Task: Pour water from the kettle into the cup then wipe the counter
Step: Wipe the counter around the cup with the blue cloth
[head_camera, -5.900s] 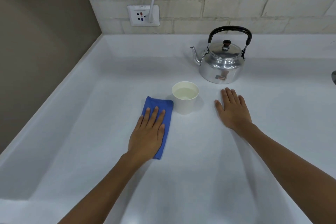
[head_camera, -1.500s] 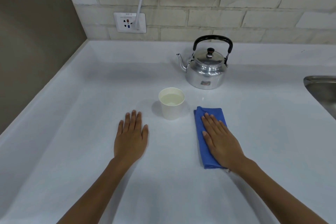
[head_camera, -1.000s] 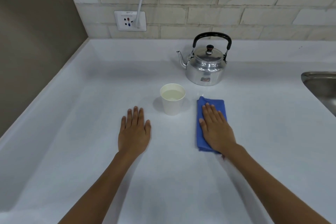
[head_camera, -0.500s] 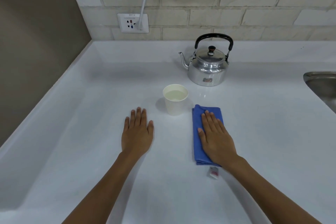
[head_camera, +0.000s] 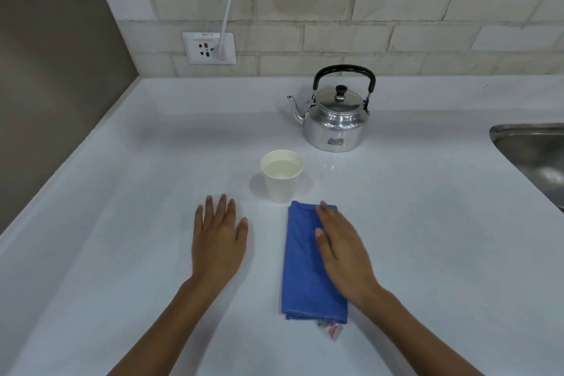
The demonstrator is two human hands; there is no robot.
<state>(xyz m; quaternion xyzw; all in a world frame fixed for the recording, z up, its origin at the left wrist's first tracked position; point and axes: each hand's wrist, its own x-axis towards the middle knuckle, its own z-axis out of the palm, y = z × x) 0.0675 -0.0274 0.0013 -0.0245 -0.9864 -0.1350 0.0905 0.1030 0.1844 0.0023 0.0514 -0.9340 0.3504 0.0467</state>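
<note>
A shiny metal kettle with a black handle stands at the back of the white counter, spout to the left. In front of it a white paper cup holds water. A folded blue cloth lies just in front and right of the cup. My right hand lies flat on the cloth's right half, slightly blurred, fingers pointing towards the cup. My left hand rests flat on the bare counter left of the cloth, fingers spread, holding nothing.
A steel sink is set into the counter at the right edge. A wall socket with a white cable plugged in sits on the brick wall behind. A brown side wall closes the left. A small label tag sticks out from the cloth's near corner.
Earlier the cloth was under my left hand, left of the cup; it is under my right hand now. Over the last second my right hand slid the cloth forward, then back and a little left.
</note>
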